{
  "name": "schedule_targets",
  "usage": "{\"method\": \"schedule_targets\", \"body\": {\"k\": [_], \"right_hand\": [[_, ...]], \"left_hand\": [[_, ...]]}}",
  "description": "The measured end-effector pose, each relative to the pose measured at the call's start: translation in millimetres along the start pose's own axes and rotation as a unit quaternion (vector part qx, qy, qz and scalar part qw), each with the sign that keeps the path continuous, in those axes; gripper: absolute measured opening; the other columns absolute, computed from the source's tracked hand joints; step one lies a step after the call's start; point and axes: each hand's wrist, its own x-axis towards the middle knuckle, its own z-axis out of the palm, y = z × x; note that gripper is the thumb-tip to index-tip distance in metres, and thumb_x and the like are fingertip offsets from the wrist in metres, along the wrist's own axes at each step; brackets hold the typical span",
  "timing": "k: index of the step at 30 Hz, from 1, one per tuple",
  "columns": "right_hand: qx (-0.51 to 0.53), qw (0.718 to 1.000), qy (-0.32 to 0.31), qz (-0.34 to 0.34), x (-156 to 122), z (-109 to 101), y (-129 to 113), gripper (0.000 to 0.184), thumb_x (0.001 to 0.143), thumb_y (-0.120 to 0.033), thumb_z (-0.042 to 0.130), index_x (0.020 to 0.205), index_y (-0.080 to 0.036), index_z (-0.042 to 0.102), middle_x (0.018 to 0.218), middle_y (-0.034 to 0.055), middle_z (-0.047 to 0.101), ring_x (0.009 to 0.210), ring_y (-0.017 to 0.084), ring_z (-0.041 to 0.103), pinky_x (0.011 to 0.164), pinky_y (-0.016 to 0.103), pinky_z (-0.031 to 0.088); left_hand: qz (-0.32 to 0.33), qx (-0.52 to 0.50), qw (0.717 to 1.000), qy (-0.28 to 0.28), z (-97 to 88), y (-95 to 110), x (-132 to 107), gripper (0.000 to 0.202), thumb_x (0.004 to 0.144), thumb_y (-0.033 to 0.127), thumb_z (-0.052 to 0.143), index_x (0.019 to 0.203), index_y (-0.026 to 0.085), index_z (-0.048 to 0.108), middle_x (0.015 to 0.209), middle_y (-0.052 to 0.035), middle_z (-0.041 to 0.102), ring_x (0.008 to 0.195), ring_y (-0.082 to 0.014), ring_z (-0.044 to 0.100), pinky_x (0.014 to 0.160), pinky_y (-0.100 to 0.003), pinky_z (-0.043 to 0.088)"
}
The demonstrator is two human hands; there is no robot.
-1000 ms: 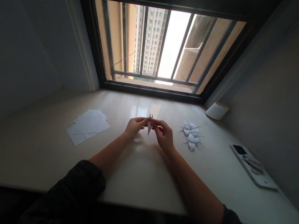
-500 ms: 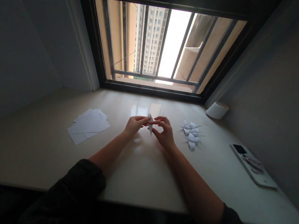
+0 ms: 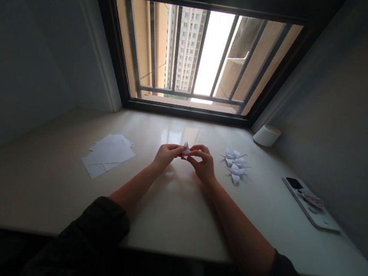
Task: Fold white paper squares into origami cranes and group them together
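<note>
Small white folded paper piece point(image 3: 185, 149) — pinched between both hands, just above the tabletop.

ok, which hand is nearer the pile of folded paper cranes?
Right. The right hand is just left of the cranes, not touching; the left hand is farther left, past the small paper both hold.

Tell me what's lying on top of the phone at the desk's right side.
A small greyish item rests on the phone, near its middle; too dim to identify. It hides that part of the phone.
</note>
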Motion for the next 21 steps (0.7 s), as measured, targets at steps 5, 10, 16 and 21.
{"method": "schedule_targets", "body": {"k": [5, 10, 16, 21], "right_hand": [[0.052, 0.997, 0.0, 0.05, 0.4, 4.1, -3.5, 0.015, 0.07, -0.04, 0.071, 0.075, -0.026, 0.072, 0.081, 0.0036, 0.062, 0.078, 0.018, 0.057, 0.067, 0.033, 0.048], [0.098, 0.992, -0.03, 0.071, 0.6, 5.2, -4.9, 0.019, 0.071, -0.042, 0.069, 0.078, -0.026, 0.072, 0.077, 0.0023, 0.065, 0.071, 0.016, 0.058, 0.065, 0.031, 0.046], [0.123, 0.987, -0.029, 0.095, 1.4, 6.2, 0.4, 0.022, 0.073, -0.045, 0.066, 0.076, -0.024, 0.071, 0.077, 0.002, 0.067, 0.074, 0.017, 0.06, 0.069, 0.032, 0.047], [0.129, 0.984, -0.012, 0.119, 0.2, 7.6, -1.8, 0.025, 0.07, -0.047, 0.068, 0.07, -0.022, 0.069, 0.076, 0.0019, 0.067, 0.074, 0.018, 0.061, 0.07, 0.033, 0.049]], "left_hand": [[0.027, -0.006, 1.0, 0.0, 0.1, -1.0, 1.9, 0.027, 0.061, 0.042, 0.074, 0.07, 0.016, 0.073, 0.064, -0.0039, 0.066, 0.062, -0.0145, 0.057, 0.064, -0.029, 0.044], [0.047, 0.001, 0.999, 0.0, -1.8, -4.4, 4.7, 0.027, 0.063, 0.042, 0.073, 0.072, 0.016, 0.073, 0.066, -0.0042, 0.067, 0.064, -0.0151, 0.058, 0.065, -0.029, 0.045], [0.064, 0.009, 0.998, 0.004, -1.7, -7.2, 5.5, 0.028, 0.064, 0.043, 0.071, 0.073, 0.017, 0.073, 0.066, -0.004, 0.067, 0.064, -0.015, 0.058, 0.067, -0.029, 0.046], [0.067, 0.0, 0.998, 0.006, 0.5, -6.8, 3.3, 0.028, 0.063, 0.041, 0.073, 0.075, 0.016, 0.074, 0.068, -0.0044, 0.068, 0.065, -0.0152, 0.059, 0.068, -0.03, 0.046]]}}
